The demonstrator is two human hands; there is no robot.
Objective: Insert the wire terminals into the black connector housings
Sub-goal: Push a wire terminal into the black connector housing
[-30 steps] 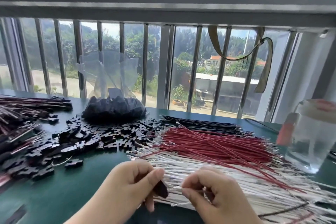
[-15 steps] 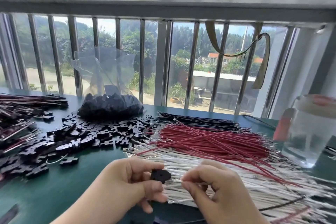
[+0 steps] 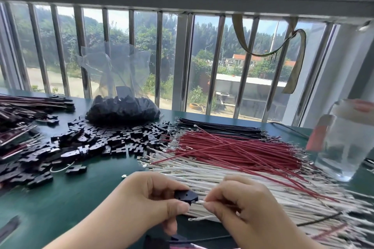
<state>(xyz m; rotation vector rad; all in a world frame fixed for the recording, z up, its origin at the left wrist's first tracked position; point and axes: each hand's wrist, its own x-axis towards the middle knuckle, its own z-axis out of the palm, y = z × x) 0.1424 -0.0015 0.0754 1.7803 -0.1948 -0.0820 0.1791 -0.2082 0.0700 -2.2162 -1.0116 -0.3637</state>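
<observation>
Head view: connector housing (image 3: 185, 196) between hands, left (image 3: 150, 198), right (image 3: 240, 206).

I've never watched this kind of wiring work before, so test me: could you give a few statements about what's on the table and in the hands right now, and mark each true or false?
1. The left hand pinches a black connector housing. True.
2. The right hand brings a red wire to the housing. False: it holds a white wire.
3. The red wires lie between the black wires and the white wires. True.
4. The plastic bag is empty. False: it holds dark pieces.
5. A clear cup stands at the table's right. True.
</observation>
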